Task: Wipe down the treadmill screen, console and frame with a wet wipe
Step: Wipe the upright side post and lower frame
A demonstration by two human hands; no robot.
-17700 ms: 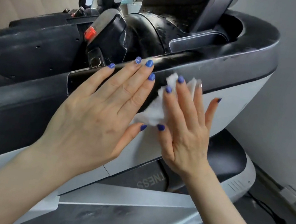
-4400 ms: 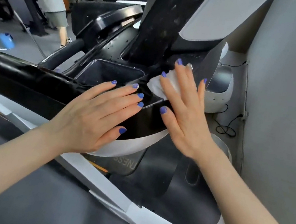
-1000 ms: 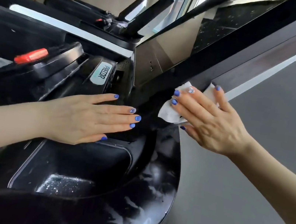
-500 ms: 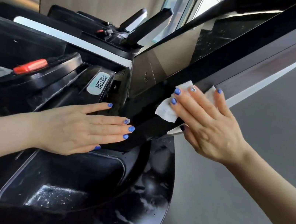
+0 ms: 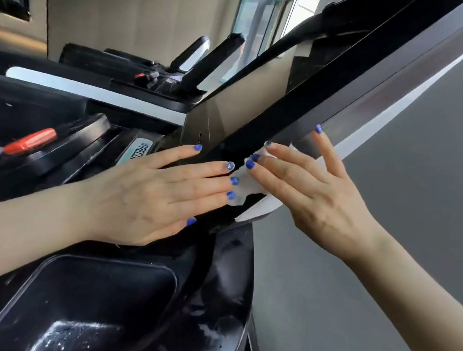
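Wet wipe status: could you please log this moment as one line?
right hand: presses wet wipe on screen edge | left hand: flat on console

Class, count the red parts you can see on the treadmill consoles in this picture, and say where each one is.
2. One large red tab on the nearest console, left of the left hand; one small red piece on the farther console. Others may be hidden.

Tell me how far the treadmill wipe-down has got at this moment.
Done: the console around the tray shows wet streaks. In hand: the right hand presses the wipe on the screen's lower edge; the left hand rests flat. Left: the upper screen; frame unclear.
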